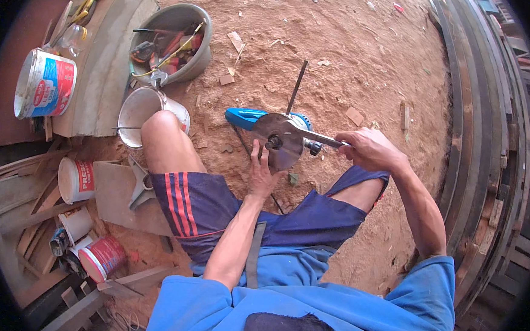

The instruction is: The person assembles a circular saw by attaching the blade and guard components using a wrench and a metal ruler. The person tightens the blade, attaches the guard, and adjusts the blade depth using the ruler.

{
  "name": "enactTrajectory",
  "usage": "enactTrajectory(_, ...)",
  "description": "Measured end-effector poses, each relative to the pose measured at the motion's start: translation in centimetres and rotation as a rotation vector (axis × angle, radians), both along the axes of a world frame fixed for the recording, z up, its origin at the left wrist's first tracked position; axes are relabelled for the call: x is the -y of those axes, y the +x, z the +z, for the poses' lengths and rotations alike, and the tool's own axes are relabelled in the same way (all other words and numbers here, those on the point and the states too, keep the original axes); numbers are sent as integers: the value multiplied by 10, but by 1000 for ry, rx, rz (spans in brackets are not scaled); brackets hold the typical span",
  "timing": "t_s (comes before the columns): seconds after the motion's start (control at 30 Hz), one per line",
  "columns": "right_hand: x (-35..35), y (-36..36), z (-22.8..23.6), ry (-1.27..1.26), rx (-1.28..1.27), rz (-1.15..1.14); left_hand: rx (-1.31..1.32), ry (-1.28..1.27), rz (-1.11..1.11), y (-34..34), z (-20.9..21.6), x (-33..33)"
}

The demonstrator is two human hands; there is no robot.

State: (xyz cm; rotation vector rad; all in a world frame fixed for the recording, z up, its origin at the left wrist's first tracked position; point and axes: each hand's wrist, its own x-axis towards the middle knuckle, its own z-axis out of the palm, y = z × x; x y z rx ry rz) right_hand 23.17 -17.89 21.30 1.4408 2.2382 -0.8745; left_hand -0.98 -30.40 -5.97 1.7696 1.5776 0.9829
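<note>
Between my knees a blue power tool [247, 116] rests on the dirt, with a round, dull metal disc [282, 155] on its near side. My left hand [263, 176] lies against the disc's left part, fingers spread near its centre. A metal wrench [322, 139] is gripped by its end in my right hand [370, 149], the fingers wrapped around it. It reaches left across the disc's upper right. A thin dark rod [297, 86] sticks up behind the disc. Whether the wrench grips any part cannot be made out.
A grey tub of tools [204, 51] and a white bucket [178, 110] stand ahead left. More paint buckets [66, 86] and scrap wood [41, 221] lie left. Long stacked planks [466, 123] line the right side. Wood chips [354, 116] litter the dirt.
</note>
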Motion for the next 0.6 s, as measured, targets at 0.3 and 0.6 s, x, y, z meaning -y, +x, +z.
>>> enactTrajectory(0.3,-60,-40,-4,-129,133,181,-10,38,-15,0,-4,1)
enactTrajectory(0.6,-107,-86,-7,-317,234,362,0,-15,17,-1,-15,11)
